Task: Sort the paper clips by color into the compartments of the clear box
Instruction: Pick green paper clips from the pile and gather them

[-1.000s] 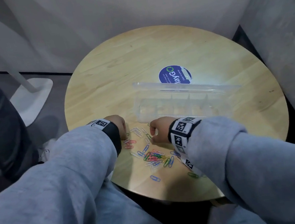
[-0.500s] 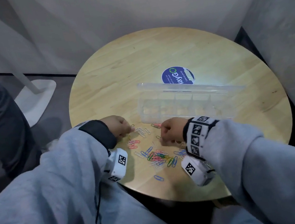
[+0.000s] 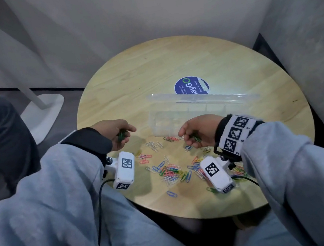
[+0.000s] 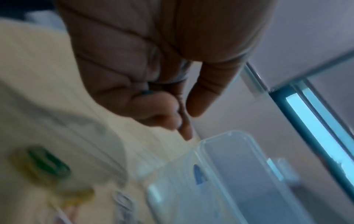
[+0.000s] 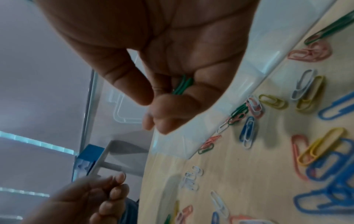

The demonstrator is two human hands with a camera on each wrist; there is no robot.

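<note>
The clear box (image 3: 197,113) stands open on the round wooden table (image 3: 150,78), its lid tilted back. My left hand (image 3: 120,134) hovers left of the box, fingers curled round green paper clips (image 3: 121,136). In the left wrist view a bit of green clip (image 4: 147,92) shows between the fingers. My right hand (image 3: 195,133) hangs just in front of the box, palm up, and grips green paper clips (image 3: 196,138) (image 5: 182,87). Loose paper clips (image 3: 172,170) in blue, pink, yellow, green and white lie scattered between my hands and the near table edge.
A round blue sticker (image 3: 191,86) sits on the table behind the box. Grey walls close in at the back and right. A white stand base (image 3: 43,116) rests on the floor at the left. My grey-trousered legs are under the near edge.
Both hands have lifted off the table and turned palm up, each now holding green clips. My head has shifted, so the table sits further right in view.
</note>
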